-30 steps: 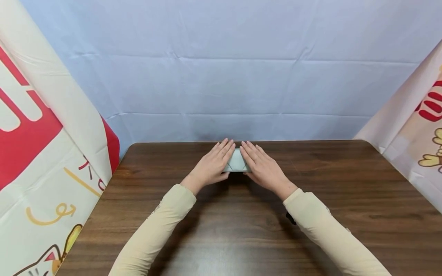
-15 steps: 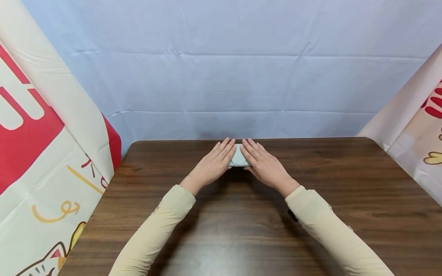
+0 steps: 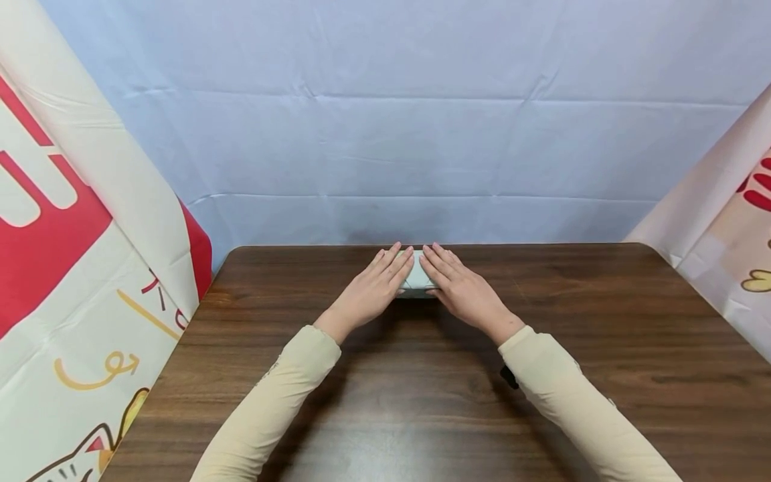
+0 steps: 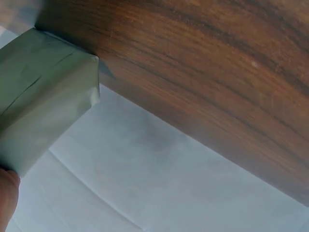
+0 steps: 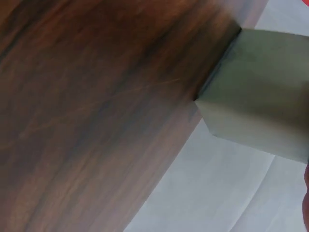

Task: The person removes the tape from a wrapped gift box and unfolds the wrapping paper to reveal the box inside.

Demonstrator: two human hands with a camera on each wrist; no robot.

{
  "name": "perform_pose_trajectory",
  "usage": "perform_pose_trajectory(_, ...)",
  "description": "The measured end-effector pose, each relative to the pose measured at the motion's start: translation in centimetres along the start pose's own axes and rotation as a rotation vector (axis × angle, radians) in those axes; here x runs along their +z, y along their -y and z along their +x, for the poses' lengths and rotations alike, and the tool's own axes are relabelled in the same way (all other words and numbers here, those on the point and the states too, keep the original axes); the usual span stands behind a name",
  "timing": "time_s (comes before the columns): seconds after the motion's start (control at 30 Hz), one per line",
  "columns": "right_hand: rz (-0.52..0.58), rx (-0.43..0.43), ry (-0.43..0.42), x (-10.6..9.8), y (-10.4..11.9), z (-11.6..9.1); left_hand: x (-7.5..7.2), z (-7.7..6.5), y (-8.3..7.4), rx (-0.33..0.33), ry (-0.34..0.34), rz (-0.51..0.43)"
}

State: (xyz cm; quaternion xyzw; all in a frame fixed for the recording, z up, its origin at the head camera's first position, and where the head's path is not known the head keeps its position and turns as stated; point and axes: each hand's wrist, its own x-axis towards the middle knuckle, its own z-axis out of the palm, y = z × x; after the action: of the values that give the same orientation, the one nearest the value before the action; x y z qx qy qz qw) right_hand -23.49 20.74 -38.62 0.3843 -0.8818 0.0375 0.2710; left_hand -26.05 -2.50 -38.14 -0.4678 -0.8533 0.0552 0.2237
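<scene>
A small pale green box-shaped pack with folded seams sits near the far edge of the table. My left hand lies against its left side and my right hand against its right, fingers straight and pointing inward over the top. Both thumbs are low by the near side, mostly hidden. From the left wrist, the pack shows a dark lower edge at the wood, with a fingertip at its top edge. The right wrist view has the pack's other end and a sliver of finger.
The dark brown wooden table ends just behind the pack. A pale blue cloth hangs behind it. Printed cloths with red and cartoon patterns hang at the left and right.
Both hands stay nearly in place over the pack. The pack's top edge has shifted slightly away, and its near side now shows below the top. The head view has tilted slightly.
</scene>
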Motion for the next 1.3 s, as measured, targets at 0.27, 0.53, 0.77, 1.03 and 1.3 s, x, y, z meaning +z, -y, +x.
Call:
perform_pose_trajectory(0.27, 0.087, 0.044, 0.081, -0.8, 0.1, 0.5, -0.6, -0.1, 0.2, -0.004, 0.005, -0.068)
perform_pose_trajectory(0.53, 0.17, 0.09, 0.136, -1.5, 0.1, 0.8, -1.0, -0.1, 0.5, -0.029, 0.032, -0.159)
perform_pose_trajectory(0.77, 0.25, 0.143, 0.201, -2.0, -0.1, 1.3, -1.1, -0.1, 0.6, -0.044, 0.01, -0.169)
perform_pose_trajectory(1.03, 0.325, 0.166, 0.26, -2.8, -0.9, 2.1, -1.0, -0.2, 0.7, -0.057, -0.044, -0.148)
perform_pose_trajectory(1.3, 0.437, 0.211, 0.334, -3.6, -1.6, 2.9, -1.4, 0.1, 0.7, -0.097, -0.008, -0.14)
